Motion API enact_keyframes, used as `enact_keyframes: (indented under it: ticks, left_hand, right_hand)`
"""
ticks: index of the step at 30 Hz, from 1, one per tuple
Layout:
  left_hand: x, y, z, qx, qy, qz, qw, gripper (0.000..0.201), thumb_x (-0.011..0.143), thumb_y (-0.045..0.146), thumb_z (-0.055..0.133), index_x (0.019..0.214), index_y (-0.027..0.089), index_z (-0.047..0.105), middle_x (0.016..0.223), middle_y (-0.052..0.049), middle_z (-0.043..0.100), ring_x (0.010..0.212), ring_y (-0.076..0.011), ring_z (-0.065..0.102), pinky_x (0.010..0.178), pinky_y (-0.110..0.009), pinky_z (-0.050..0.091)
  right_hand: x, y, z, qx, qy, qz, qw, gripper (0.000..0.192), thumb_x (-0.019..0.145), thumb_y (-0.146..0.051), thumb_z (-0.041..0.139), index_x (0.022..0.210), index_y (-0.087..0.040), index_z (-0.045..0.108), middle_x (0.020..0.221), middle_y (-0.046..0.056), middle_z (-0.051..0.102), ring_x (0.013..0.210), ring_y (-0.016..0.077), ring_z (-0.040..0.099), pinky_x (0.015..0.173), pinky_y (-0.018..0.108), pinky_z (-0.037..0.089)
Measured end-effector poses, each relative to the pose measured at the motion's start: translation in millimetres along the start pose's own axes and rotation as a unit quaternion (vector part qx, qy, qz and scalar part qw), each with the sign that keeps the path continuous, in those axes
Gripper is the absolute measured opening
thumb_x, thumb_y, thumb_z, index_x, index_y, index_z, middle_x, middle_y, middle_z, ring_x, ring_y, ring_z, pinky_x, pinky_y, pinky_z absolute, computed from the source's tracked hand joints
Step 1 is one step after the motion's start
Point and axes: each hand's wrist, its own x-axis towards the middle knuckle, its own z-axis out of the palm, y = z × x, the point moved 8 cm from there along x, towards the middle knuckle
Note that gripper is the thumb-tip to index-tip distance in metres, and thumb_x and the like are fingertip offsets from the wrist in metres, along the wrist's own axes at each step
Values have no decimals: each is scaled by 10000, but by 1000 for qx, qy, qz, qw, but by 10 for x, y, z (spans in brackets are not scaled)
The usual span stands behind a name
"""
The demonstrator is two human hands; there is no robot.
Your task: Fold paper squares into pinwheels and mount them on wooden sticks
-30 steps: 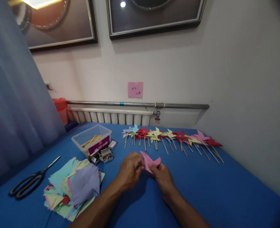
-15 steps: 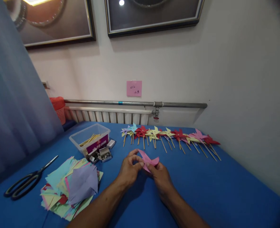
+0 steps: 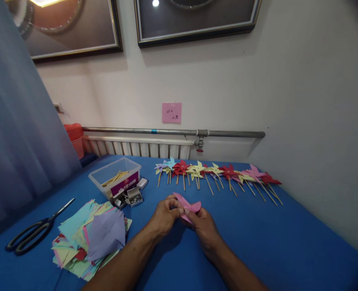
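Note:
A pink paper piece, folded into pinwheel-like points, is held between both my hands just above the blue table. My left hand pinches its left side with fingertips together. On its right side and underneath, my right hand grips it. A row of finished paper pinwheels on wooden sticks lies beyond my hands, near the wall.
A pile of coloured cut paper squares lies at the left, with black scissors further left. A clear plastic box with sticks and small boxes of pins stand behind the pile. A radiator and pipe run along the wall.
My hands have drawn slightly closer together on the pink paper, and its points have folded lower. The view shifted a little between the oldest frame and now.

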Motion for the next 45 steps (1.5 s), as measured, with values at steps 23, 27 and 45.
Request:
enact_keyframes:
  ticks: [23, 27, 45]
  left_hand:
    - [-34, -59, -15, 22, 1, -48, 999, 108, 649, 232, 655, 641, 162, 573, 532, 55, 499, 493, -71, 386, 495, -212, 274]
    - [-37, -39, -11, 38, 1, -45, 998, 123, 658, 249, 646, 629, 169, 556, 532, 52, 495, 486, -72, 389, 481, -211, 282]
    - [-44, -57, -4, 22, 30, -25, 999, 159, 660, 271, 669, 632, 172, 548, 527, 57, 491, 459, -73, 408, 444, -202, 293]
  right_hand:
    - [-16, -14, 48, -2, -26, 10, 1000, 399, 657, -449, 843, 900, -154, 731, 778, 26, 738, 720, 198, 671, 741, 325, 533]
    - [6, 1, 17, -14, -12, 6, 1000, 411, 627, -457, 853, 871, -162, 705, 767, 30, 734, 701, 207, 669, 707, 331, 538]
    - [-28, -164, 32, -84, -12, -45, 995, 444, 694, -511, 792, 954, -157, 733, 894, 67, 768, 853, 265, 691, 814, 360, 529]
